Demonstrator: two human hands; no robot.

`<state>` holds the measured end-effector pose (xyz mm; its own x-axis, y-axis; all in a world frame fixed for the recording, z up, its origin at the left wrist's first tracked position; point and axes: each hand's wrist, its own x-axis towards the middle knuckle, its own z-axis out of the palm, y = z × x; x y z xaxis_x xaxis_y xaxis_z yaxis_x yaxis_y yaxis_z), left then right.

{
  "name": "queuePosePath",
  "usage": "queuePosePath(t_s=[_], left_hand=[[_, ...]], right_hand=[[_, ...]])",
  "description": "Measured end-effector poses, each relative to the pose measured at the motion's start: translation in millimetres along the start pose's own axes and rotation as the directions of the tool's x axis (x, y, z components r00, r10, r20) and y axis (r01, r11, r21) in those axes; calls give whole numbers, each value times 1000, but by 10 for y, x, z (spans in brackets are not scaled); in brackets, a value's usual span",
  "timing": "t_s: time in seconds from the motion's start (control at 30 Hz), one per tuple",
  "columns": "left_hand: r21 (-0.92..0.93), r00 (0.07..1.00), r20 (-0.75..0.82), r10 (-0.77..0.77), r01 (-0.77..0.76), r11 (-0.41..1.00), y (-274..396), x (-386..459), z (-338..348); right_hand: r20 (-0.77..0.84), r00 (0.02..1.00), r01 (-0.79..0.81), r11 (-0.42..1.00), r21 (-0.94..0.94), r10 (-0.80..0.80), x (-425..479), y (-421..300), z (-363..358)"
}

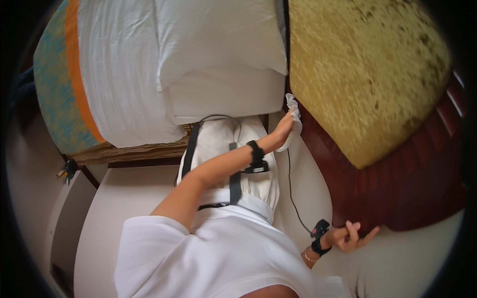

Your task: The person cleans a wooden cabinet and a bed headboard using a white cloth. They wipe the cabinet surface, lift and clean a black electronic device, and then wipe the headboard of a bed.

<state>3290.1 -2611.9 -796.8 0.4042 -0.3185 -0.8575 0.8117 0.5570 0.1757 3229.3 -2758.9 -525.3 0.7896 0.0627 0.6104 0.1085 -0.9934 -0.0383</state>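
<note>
My left hand [286,126] reaches across my body and grips a crumpled white cloth [296,123]. It is beside the near edge of a glossy dark red piece of furniture [402,203] with a ribbed surface. On that furniture rests a mottled gold cushion [365,82] with a velvety sheen, one corner pointing toward me. Lower right, my right hand [352,238] holds nothing, its fingers apart. Its fingertips overlap the furniture's lower edge in view; whether they touch it, I cannot tell. Each wrist wears a black strap with a small device.
A bed with white bedding [123,74] and an orange and teal band [84,89] fills the upper left, over a wood-grain base [126,153]. A thin black cable [290,186] runs to my right wrist device. A dark object with plug-like prongs [68,171] is near the bed's lower corner.
</note>
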Motion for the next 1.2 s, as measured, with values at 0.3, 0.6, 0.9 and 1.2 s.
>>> queuePosePath(t_s=[0.3, 0.6, 0.9, 1.2], left_hand=[[-290, 988, -33, 149, -152, 945, -147, 1174, -330], [-192, 994, -24, 109, -112, 975, -32, 807, -41], [-89, 996, 39, 82, -79, 993, 41, 323, 336], [234, 990, 130, 51, -80, 969, 316, -137, 565]], right_hand=[[-21, 984, 180, 980, 83, -179, 112, 20, -33], [-9, 968, 248, 954, 169, -250, 352, 83, -94], [-32, 964, 264, 929, 260, -265, 439, 191, -137], [21, 996, -83, 994, 64, 82, 351, 110, -218]])
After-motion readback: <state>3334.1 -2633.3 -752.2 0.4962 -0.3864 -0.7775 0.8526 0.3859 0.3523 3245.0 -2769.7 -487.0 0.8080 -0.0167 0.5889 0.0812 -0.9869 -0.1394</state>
